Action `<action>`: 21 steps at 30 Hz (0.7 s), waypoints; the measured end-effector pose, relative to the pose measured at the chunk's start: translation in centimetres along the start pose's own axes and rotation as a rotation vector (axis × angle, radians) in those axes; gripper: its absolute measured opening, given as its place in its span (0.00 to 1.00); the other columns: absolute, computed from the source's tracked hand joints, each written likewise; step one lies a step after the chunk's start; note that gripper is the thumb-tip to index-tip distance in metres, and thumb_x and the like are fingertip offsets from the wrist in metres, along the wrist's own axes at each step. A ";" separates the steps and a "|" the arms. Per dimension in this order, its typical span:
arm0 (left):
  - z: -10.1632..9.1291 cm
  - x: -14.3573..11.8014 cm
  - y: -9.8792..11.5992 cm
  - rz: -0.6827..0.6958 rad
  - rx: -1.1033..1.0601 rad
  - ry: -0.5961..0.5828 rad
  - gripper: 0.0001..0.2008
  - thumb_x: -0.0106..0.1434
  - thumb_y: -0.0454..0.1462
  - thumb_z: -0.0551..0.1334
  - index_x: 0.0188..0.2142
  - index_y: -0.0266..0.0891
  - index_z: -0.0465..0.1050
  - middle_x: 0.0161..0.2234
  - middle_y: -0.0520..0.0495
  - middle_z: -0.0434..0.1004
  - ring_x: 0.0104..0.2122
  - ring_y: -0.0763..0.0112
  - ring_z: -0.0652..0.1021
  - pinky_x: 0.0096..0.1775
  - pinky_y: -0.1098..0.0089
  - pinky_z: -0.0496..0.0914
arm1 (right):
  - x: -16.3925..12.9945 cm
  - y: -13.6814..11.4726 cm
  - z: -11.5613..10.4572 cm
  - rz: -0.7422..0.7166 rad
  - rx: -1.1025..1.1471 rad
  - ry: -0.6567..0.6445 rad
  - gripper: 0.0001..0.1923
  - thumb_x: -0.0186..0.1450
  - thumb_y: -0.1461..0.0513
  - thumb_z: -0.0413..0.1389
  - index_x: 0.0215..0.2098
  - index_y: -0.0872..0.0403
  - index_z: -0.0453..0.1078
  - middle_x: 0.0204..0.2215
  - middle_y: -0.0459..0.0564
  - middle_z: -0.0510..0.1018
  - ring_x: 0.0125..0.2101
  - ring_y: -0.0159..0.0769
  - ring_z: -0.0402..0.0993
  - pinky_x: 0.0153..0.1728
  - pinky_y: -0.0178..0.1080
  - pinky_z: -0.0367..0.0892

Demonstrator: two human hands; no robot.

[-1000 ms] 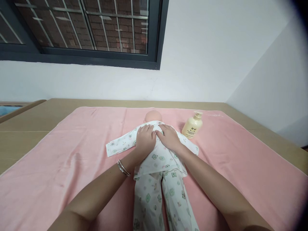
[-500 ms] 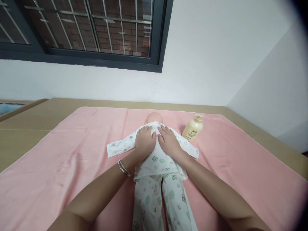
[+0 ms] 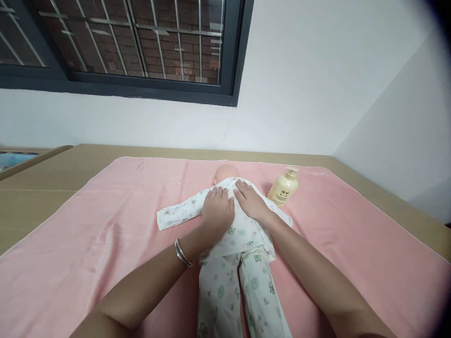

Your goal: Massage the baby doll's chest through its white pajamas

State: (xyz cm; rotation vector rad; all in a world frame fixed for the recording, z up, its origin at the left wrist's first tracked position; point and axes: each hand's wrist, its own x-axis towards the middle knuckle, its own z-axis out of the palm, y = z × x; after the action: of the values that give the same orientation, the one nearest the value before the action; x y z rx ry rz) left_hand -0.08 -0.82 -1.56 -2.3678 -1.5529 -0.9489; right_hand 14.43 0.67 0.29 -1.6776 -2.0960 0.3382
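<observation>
Both hands have crept slightly toward 12 o'clock along the doll (image 3: pixel 232 263) since a second ago. The left hand (image 3: pixel 217 210) and right hand (image 3: pixel 251 202) lie flat, fingers spread, pressing its printed top, gripping nothing. A lotion bottle (image 3: pixel 283 188) stands at 2 o'clock on the pink towel (image 3: pixel 105 220).
</observation>
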 end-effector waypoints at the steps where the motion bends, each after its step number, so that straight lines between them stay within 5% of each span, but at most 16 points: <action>1: -0.1 -0.3 0.4 0.017 0.007 0.017 0.20 0.68 0.39 0.49 0.52 0.30 0.69 0.51 0.31 0.73 0.55 0.51 0.71 0.56 0.50 0.63 | 0.3 0.4 0.1 -0.003 0.004 0.004 0.29 0.72 0.53 0.37 0.66 0.60 0.53 0.66 0.57 0.54 0.66 0.46 0.46 0.64 0.50 0.45; 6: -0.3 -0.8 0.9 0.008 -0.007 0.011 0.20 0.68 0.39 0.49 0.50 0.29 0.70 0.51 0.29 0.74 0.54 0.50 0.72 0.54 0.50 0.64 | -0.1 0.2 0.3 -0.022 -0.040 0.031 0.28 0.71 0.56 0.39 0.65 0.61 0.54 0.66 0.57 0.55 0.66 0.47 0.47 0.64 0.51 0.46; 15: 0.8 1.3 -1.8 -0.086 -0.192 -0.093 0.19 0.68 0.37 0.46 0.53 0.34 0.67 0.57 0.36 0.69 0.59 0.56 0.67 0.59 0.50 0.58 | -4.6 -4.3 -1.2 -0.022 -0.108 -0.078 0.27 0.70 0.60 0.41 0.65 0.60 0.55 0.65 0.56 0.56 0.66 0.48 0.48 0.61 0.49 0.53; 21: 1.0 1.4 -2.5 -0.071 -0.321 -0.041 0.19 0.67 0.37 0.49 0.54 0.37 0.67 0.57 0.42 0.70 0.59 0.59 0.67 0.61 0.52 0.57 | -3.4 -2.3 -2.3 -0.028 -0.035 -0.063 0.25 0.72 0.54 0.38 0.63 0.53 0.59 0.64 0.53 0.60 0.64 0.42 0.53 0.61 0.46 0.53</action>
State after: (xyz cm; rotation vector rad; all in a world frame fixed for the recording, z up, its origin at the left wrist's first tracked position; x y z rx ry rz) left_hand -1.43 1.81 -2.11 -2.5698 -1.6142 -1.2571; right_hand 14.11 -3.33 2.78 -1.6759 -2.1813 0.3522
